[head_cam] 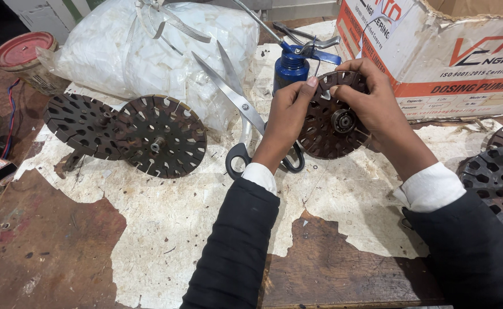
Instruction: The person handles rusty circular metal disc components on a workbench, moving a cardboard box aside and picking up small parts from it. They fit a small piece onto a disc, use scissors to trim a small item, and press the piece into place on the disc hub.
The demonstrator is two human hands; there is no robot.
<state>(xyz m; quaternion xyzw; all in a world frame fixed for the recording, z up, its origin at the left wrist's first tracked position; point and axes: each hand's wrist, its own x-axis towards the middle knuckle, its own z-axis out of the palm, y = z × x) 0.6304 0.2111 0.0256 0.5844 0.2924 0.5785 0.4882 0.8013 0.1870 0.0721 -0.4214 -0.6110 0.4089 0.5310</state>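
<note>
A round brown slotted metal disc (328,133) with a central bearing stands tilted on the table between my hands. My left hand (288,109) grips its left rim, thumb pressing a small white paper strip (324,91) near the top slots. My right hand (366,97) wraps over the disc's upper right edge, its fingers pinching at the same strip. Both sleeves are black with white cuffs.
Large scissors (241,109) lie open just left of my left hand. A blue oil can (291,66) stands behind the disc. Two more slotted discs (160,136) lie at left, others (500,177) at right. A white plastic bag (148,51), a cardboard box (452,51), a red-lidded tin (25,54).
</note>
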